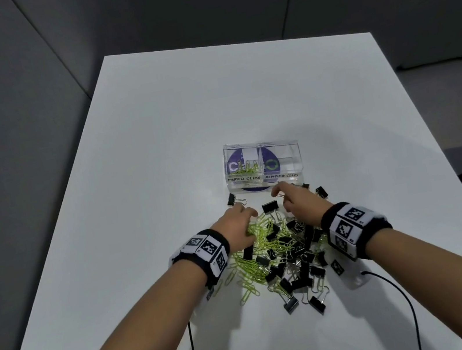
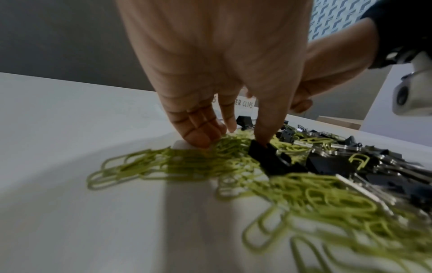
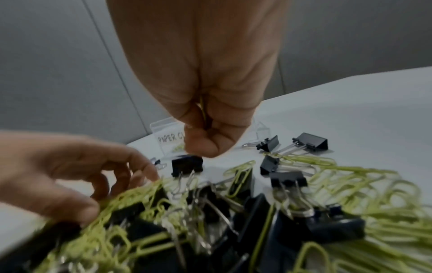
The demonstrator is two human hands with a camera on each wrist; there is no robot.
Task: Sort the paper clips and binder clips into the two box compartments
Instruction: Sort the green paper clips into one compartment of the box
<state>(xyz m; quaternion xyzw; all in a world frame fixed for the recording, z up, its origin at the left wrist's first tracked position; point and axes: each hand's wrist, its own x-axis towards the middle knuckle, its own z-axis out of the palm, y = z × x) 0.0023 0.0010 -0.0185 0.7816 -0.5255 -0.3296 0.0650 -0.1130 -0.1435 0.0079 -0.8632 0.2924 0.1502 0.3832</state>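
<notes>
A clear two-compartment box (image 1: 293, 161) stands beyond the hands. Its left half, labelled PAPER CLIPS, holds a few green paper clips (image 1: 245, 170). The right half, labelled BINDER CLIPS, looks bare. A mixed pile (image 1: 282, 253) of green paper clips and black binder clips lies between my wrists. My right hand (image 1: 280, 195) hovers just in front of the box and pinches a green paper clip (image 3: 202, 109) between thumb and fingers. My left hand (image 2: 233, 138) reaches down into the pile's left side. Its fingertips (image 2: 198, 141) touch paper clips, and the thumb tip rests on a black binder clip (image 2: 268, 158).
Loose binder clips lie near the box's front: one at the left (image 1: 232, 199), one in the middle (image 1: 270, 207), one at the right (image 1: 321, 191). A purple disc (image 1: 257, 192) shows under the box. Two black cables (image 1: 411, 312) trail toward the white table's near edge.
</notes>
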